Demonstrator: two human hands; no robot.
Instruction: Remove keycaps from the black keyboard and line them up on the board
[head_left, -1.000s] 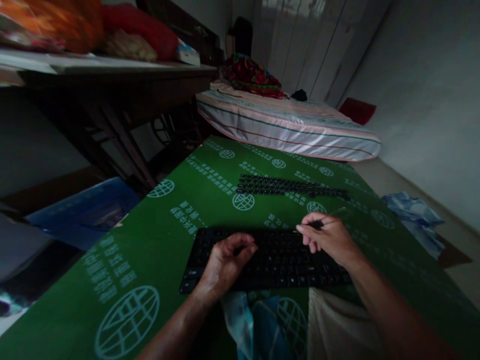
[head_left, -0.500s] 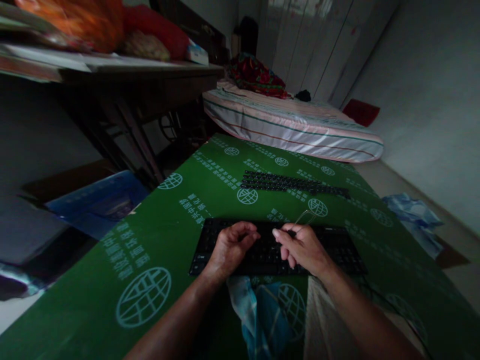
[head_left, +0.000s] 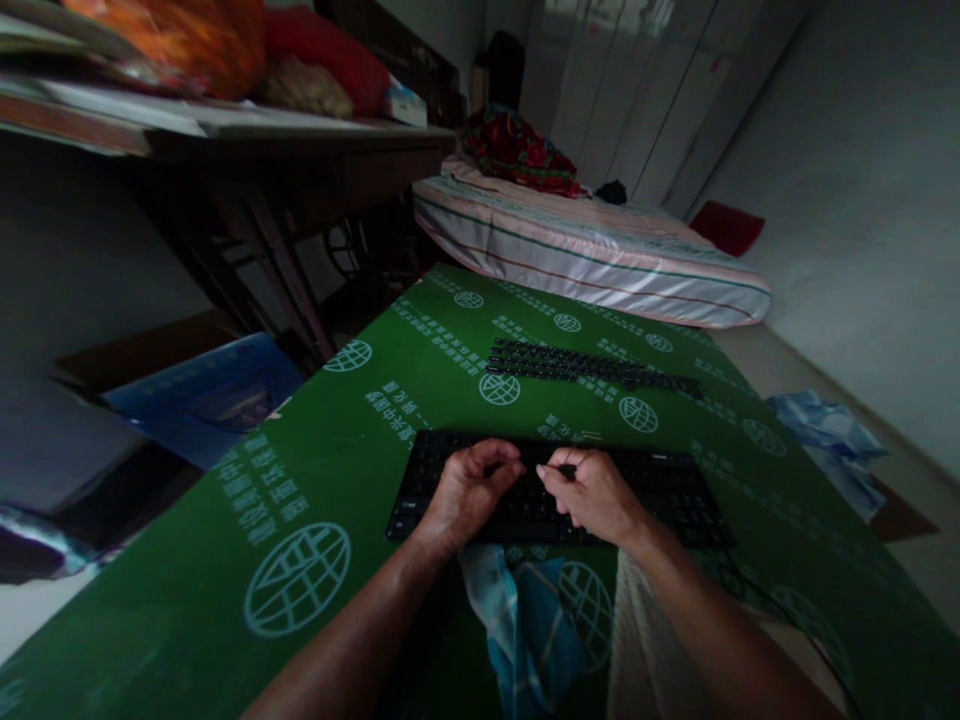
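Observation:
A black keyboard (head_left: 671, 490) lies on the green table (head_left: 405, 470) in front of me. My left hand (head_left: 474, 490) is over its left half, thumb and fingertips pinched together; whatever is between them is too small to make out. Close by on the right, my right hand (head_left: 596, 492) is closed on a wire keycap puller (head_left: 592, 435), whose thin loop sticks out past the knuckles. The fingertips of both hands face each other a short gap apart. Behind the keyboard, loose black keycaps (head_left: 574, 362) are laid out in several slanting rows.
A blue checked cloth (head_left: 529, 625) and a beige cloth (head_left: 645, 640) lie at the near edge. The keyboard's cable (head_left: 780, 605) runs off to the lower right. A cluttered desk (head_left: 300, 145) stands at left, a bed (head_left: 600, 250) beyond the table.
My right hand has turned and moved slightly left, closer to my left hand. Less of the wire loop shows now. The view has shifted a little.

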